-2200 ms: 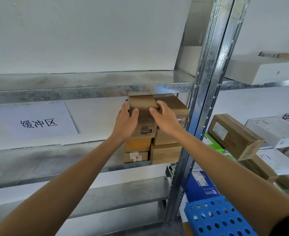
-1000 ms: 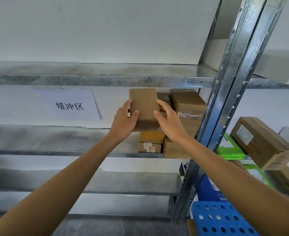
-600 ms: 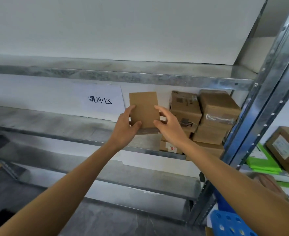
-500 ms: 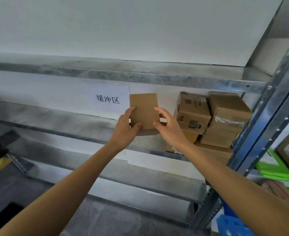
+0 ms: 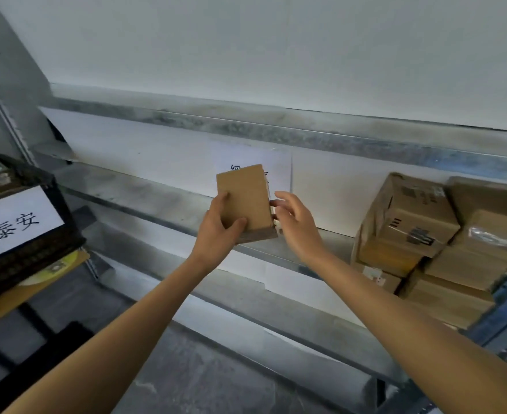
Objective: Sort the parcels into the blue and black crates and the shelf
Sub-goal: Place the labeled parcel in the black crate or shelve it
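Parcel point(image 5: 244, 198), small and brown, is held upright before the metal shelf point(image 5: 144, 201), the left hand point(image 5: 216, 231) clamping it between thumb and fingers. Beside its right edge the right hand point(image 5: 295, 222) has fingers loosely apart, tips seemingly touching it. A black crate point(image 5: 37, 255) sits far left, stacked boxes point(image 5: 419, 228) on the shelf's right.

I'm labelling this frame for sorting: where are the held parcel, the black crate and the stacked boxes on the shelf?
held parcel point(image 5: 244, 198), head view, middle of its brown face.
black crate point(image 5: 28, 264), head view, lower part of its front wall.
stacked boxes point(image 5: 410, 216), head view, front of the upper left box.
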